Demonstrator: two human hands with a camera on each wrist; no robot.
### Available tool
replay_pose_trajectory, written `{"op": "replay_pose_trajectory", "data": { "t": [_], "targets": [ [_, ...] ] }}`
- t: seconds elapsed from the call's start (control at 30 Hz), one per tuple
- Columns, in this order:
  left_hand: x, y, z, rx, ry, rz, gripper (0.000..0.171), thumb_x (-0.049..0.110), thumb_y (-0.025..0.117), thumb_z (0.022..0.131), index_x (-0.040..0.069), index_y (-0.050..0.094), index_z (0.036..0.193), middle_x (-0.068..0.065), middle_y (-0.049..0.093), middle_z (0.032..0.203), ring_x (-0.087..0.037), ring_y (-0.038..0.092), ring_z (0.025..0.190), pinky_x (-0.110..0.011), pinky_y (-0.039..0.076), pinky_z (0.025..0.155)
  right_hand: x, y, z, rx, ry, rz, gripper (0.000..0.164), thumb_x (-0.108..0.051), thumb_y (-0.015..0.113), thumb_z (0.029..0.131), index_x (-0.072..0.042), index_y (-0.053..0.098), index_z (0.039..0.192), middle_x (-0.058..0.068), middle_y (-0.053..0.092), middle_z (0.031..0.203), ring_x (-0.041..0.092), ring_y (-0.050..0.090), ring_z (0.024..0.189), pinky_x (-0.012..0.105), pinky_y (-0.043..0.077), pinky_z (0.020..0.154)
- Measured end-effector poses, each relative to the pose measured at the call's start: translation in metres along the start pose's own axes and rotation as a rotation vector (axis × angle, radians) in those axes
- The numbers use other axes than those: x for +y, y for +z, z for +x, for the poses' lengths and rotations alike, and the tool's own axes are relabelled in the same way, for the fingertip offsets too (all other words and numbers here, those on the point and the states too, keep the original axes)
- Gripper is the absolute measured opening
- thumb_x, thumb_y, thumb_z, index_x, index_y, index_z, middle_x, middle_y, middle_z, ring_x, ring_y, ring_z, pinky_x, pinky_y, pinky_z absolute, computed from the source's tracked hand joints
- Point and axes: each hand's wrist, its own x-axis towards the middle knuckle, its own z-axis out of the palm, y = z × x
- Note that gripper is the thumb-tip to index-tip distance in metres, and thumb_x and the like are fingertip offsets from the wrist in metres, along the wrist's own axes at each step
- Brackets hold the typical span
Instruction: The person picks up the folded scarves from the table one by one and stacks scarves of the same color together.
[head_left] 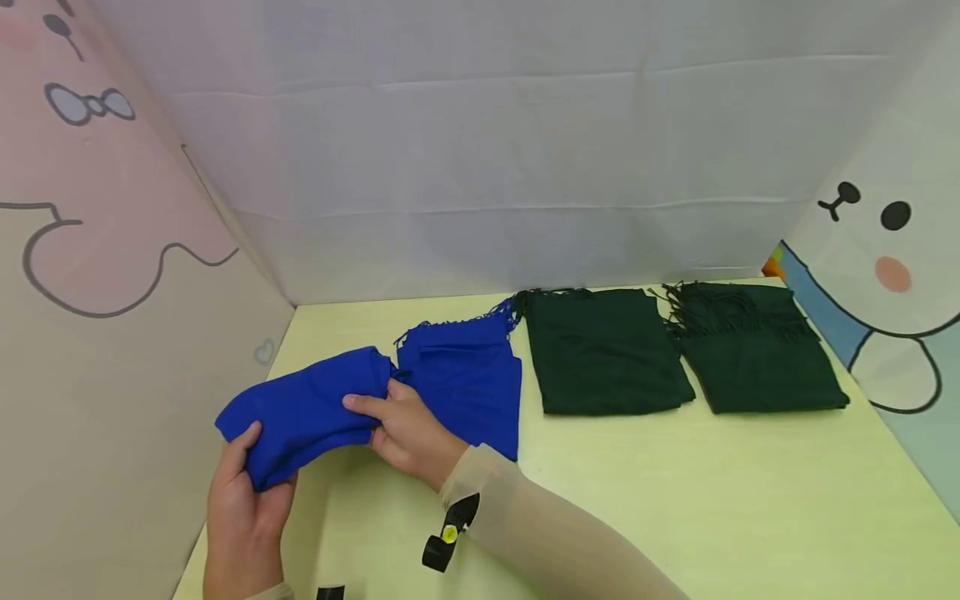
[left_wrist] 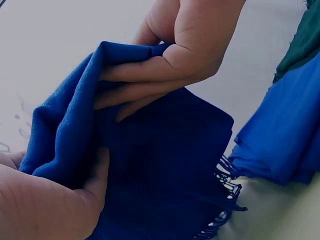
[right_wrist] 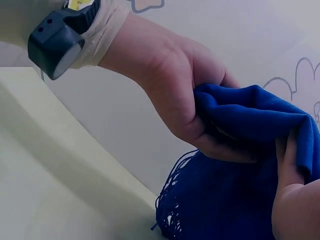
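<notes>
A folded blue scarf (head_left: 307, 408) is held up above the left part of the table by both hands. My left hand (head_left: 251, 512) grips its lower left end, thumb on top and fingers beneath. At the scarf's right end my right hand (head_left: 408, 429) pinches it, the thumb lying over the top face. Seen from the left wrist, the fabric (left_wrist: 65, 120) bends in layers between the two hands, and a fringe (left_wrist: 225, 200) hangs from its lower edge. The right wrist view shows fingers of both hands tucked under the blue cloth (right_wrist: 255, 110).
Another folded blue scarf (head_left: 468, 383) lies on the table (head_left: 675, 500) just behind the right hand. Beyond it to the right lie two folded dark green scarves, one in the middle (head_left: 607, 354) and one farther right (head_left: 757, 350). A white curtain (head_left: 510, 167) closes off the back.
</notes>
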Motion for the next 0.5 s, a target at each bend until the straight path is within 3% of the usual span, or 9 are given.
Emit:
{"op": "replay_pose_trajectory", "data": {
  "t": [0.27,0.37,0.5],
  "targets": [
    [-0.008,0.010,-0.001,-0.217,0.043,0.052,0.043,-0.001,0.035,0.106,0.008,0.038,0.147,-0.010,0.055,0.138,-0.024,0.062,0.116,-0.035,0.053,0.095,-0.010,0.002,-0.022,-0.003,-0.122,-0.039,0.030,0.000,0.062,0.096,-0.006,0.054,0.124,0.006,0.065,0.118,0.021,0.066,0.111,0.029,0.054,0.092],
    [-0.011,0.015,0.002,-0.220,0.039,0.098,0.040,-0.001,0.035,0.105,0.005,0.041,0.144,-0.010,0.054,0.138,-0.023,0.062,0.116,-0.033,0.053,0.096,-0.014,-0.001,-0.028,-0.001,-0.169,-0.057,0.028,-0.002,0.062,0.097,-0.005,0.053,0.122,0.007,0.064,0.118,0.022,0.065,0.112,0.027,0.053,0.090],
    [-0.014,0.022,0.004,-0.161,0.062,0.243,0.036,-0.002,0.040,0.104,0.004,0.049,0.139,-0.009,0.056,0.137,-0.020,0.064,0.114,-0.031,0.054,0.093,-0.018,-0.006,-0.037,0.002,-0.212,-0.065,0.032,-0.003,0.061,0.098,-0.004,0.050,0.127,0.010,0.060,0.126,0.025,0.061,0.120,0.034,0.052,0.097]
  ]
}}
